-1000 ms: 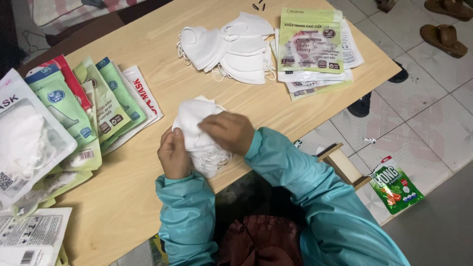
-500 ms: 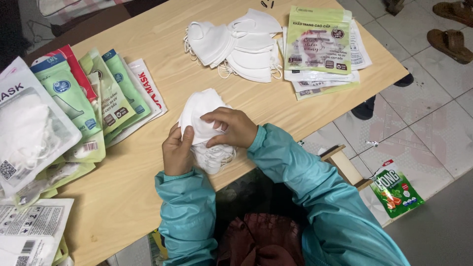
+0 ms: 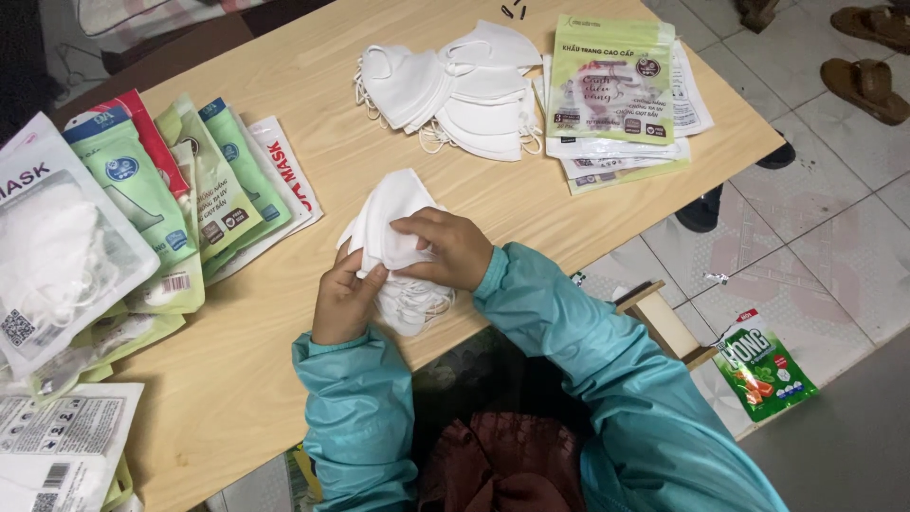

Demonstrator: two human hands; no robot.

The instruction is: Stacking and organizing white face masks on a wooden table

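Wooden table point(image 3: 284, 360): green packets point(image 3: 614, 81) far-right, fanned green pouches point(image 3: 180, 185) left.

Sandal point(image 3: 864, 88): cut off by the right edge. Packet stack point(image 3: 57, 460): cropped at the bottom-left corner. White masks point(image 3: 403, 248): lower part covered by right hand point(image 3: 447, 248).

I've got a small stack of white masks point(image 3: 393, 248) here, folded flat, soft and creased, top one tilted up, ear loops spilling out below, right at the near table point(image 3: 284, 332) edge.
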